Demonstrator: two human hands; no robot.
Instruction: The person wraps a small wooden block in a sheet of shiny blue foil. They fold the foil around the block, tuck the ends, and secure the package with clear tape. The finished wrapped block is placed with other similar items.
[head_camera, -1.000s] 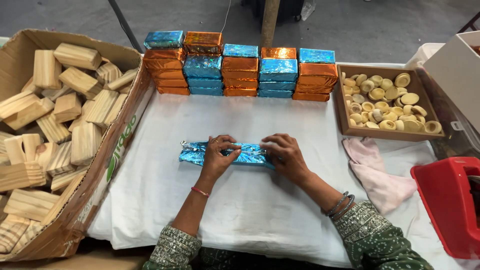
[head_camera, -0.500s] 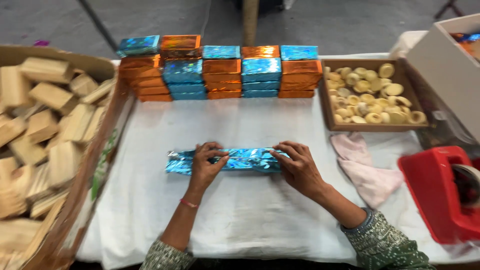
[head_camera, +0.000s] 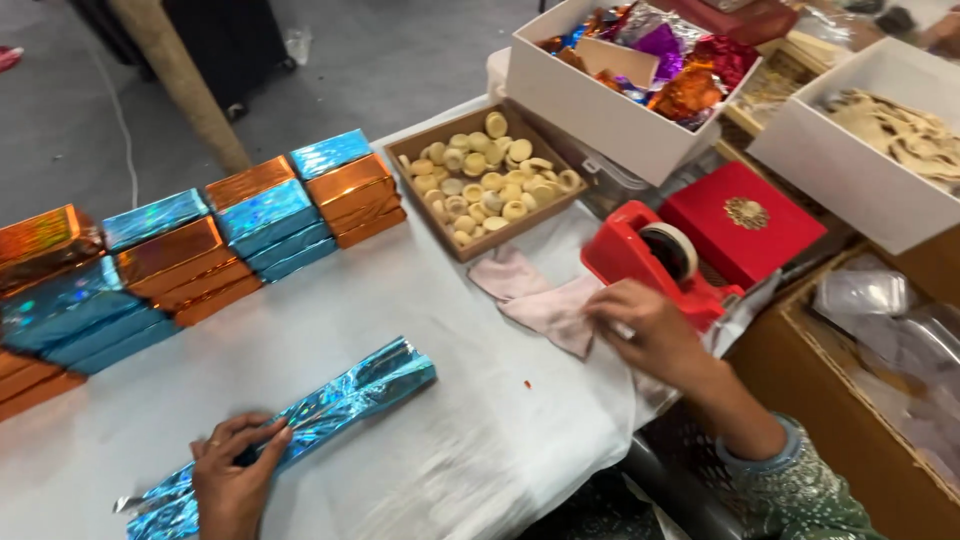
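Hands split between two jobs at the wrapping table: my left hand (head_camera: 232, 478) lies on the long blue foil parcel (head_camera: 300, 428), fingers curled and pressing its top seam down against the white cloth (head_camera: 440, 460), while my right hand (head_camera: 640, 325) is out at the red tape dispenser (head_camera: 655, 258), fingertips drawn together at its front edge. I cannot tell whether they already pinch a strip of tape. I judge the step to be sealing the fold; the next move calls for a piece of tape torn clean and carried to the seam without the left hand letting the foil spring open. The parcel runs diagonally from the bottom left corner toward the table's middle, under the left hand and well apart from the right. A pink rag (head_camera: 540, 300) lies just beside the right hand, and stacked blue and orange wrapped blocks (head_camera: 200, 250) line the far edge.
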